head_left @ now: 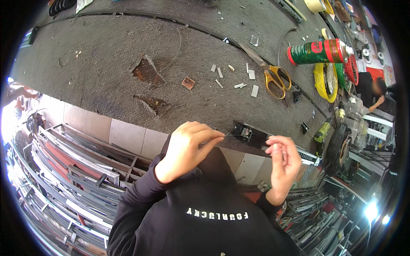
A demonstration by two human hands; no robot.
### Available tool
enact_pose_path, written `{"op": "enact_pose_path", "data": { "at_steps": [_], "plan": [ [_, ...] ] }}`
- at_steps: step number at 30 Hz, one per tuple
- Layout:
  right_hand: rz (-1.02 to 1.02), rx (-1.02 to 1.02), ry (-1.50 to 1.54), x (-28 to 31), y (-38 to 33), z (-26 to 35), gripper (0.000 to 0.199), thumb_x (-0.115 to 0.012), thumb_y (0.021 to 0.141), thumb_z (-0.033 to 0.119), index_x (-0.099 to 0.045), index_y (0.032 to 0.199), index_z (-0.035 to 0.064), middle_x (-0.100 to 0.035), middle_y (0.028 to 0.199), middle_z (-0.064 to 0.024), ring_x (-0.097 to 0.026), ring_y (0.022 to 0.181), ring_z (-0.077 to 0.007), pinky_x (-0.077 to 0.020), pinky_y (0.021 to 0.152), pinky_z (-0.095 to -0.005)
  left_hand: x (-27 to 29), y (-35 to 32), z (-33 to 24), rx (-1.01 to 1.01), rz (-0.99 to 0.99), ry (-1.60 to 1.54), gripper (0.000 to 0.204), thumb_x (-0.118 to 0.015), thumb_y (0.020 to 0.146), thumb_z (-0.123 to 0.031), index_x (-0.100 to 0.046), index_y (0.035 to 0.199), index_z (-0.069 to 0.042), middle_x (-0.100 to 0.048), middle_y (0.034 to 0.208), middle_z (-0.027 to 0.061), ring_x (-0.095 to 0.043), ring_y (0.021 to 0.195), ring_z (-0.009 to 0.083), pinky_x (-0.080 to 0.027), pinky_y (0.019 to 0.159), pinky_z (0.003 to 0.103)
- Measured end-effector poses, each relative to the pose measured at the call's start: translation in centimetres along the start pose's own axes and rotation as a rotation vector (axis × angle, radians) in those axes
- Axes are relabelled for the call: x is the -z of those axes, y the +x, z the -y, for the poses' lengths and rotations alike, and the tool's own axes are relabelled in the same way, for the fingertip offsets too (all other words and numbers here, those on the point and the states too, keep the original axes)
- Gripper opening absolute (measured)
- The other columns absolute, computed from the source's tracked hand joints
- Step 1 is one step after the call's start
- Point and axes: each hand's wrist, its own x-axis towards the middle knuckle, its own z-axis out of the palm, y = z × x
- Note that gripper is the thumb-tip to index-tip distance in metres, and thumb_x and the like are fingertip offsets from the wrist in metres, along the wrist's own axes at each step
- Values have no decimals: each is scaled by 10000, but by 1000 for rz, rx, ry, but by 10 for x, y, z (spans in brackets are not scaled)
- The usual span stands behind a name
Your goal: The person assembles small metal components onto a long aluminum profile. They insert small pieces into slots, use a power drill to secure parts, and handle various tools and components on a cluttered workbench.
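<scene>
At the near edge of the workbench, my left hand [188, 145] pinches a thin wire [229, 134] between thumb and fingertips. The wire runs toward a small black mechanism with metal parts [244, 131], set at the end of a dark, long bar [258, 139]. My right hand [282, 164] is beside the bar's right part, thumb and bent fingers close together. Whether anything is between those fingertips is too small to make out. Farther back lie large scissors with yellow handles [273, 81], blades pointing to the far left.
The grey, torn-topped workbench [111, 55] carries small clear pieces [255, 91] and a copper-coloured square [188, 82]. A green and red spray can [318, 52] and yellow basket [322, 83] are at right. Racks of metal profiles [81, 183] stand below; another person [371, 91] is far right.
</scene>
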Motion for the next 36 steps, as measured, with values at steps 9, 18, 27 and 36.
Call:
{"op": "enact_pose_path", "data": {
  "at_steps": [9,18,27,36],
  "plan": [
    [-85,-11,-44,29,-2,-37,89,-650,962,26,-679,1035,-17,-695,950,-67,-615,773,-107,-479,727,-252,-1,26,5,-300,144,334,229,-779,745,-128,-775,974,-145,-716,899,-23,-662,858,198,-509,778,342],
    [-148,9,31,38,-3,-55,86,-653,960,16,-676,1037,-13,-701,980,-64,-589,774,-98,-465,706,-250,38,37,-12,-167,173,287,183,-784,799,-98,-799,976,-141,-711,843,-1,-652,842,222,-488,812,353],
    [-145,62,34,37,2,-62,81,-666,963,30,-680,1037,-1,-701,980,-53,-542,712,-78,-430,627,-228,12,15,-22,555,53,-138,152,-701,949,-95,-794,1025,-2,-761,805,61,-699,765,79,-513,699,222],
    [-123,116,-6,38,4,-62,104,-690,948,35,-693,1051,23,-698,973,-41,-538,672,-73,-401,596,-228,9,14,-24,651,-8,-279,182,-709,948,-125,-793,1025,17,-754,794,47,-676,728,65,-499,657,210]
  ]
}}
